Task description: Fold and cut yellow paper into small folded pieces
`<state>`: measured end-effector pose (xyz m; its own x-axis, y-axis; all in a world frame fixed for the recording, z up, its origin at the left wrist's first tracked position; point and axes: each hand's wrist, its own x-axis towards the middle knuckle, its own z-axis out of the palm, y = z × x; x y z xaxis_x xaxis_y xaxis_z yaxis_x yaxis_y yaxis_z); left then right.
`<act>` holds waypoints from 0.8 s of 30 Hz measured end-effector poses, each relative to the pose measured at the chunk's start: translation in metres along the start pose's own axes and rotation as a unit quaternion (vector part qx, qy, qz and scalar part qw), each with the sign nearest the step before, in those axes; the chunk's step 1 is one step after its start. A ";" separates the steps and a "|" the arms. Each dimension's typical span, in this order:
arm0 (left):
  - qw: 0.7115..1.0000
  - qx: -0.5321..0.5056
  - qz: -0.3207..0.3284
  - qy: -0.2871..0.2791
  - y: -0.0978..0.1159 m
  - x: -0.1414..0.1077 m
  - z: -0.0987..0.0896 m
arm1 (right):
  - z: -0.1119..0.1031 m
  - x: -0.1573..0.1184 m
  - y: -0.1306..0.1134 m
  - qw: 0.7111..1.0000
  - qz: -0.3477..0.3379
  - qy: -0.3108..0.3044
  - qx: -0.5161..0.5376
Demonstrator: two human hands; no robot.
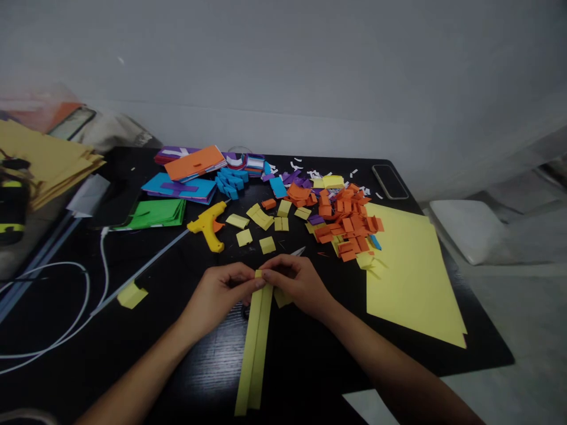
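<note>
Between my two hands is a long folded yellow paper strip (256,348), its far end pinched and its length running back toward me. My left hand (225,289) grips that end from the left, thumb and fingers closed on it. From the other side my right hand (299,283) pinches the same end, thumb on top. Part of a yellow paper piece (282,298) shows under my right hand. Beyond the fingers a scissors tip (298,251) pokes out; the rest is mostly hidden. Several small folded yellow pieces (260,217) lie just past my hands.
A yellow glue gun (208,226) lies left of centre. Orange folded pieces (348,224) are heaped at right, beside large yellow sheets (411,277). Blue paper packets (179,188) and green paper (159,213) sit back left. A phone (390,182) rests far right; a white cable (86,319) loops at left.
</note>
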<state>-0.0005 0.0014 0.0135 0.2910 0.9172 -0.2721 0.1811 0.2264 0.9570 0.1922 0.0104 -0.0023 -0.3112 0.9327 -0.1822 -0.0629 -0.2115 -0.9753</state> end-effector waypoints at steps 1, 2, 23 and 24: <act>1.000 0.002 0.002 0.000 0.000 0.000 0.000 | 0.000 0.000 0.000 1.000 -0.001 0.005 -0.002; 1.000 0.003 0.004 0.001 0.001 0.000 0.000 | 0.001 0.000 0.001 1.000 -0.003 0.010 -0.004; 0.996 -0.061 0.038 0.053 -0.010 -0.002 0.009 | 0.006 0.001 0.007 0.994 0.026 0.084 0.067; 0.996 -0.062 0.038 0.044 -0.010 -0.002 0.008 | 0.006 0.001 0.006 0.994 0.031 0.080 0.070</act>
<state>0.0044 -0.0056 0.0035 0.2144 0.9574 -0.1933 0.0421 0.1886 0.9811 0.1859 0.0087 -0.0082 -0.1639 0.9489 -0.2695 -0.1838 -0.2978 -0.9368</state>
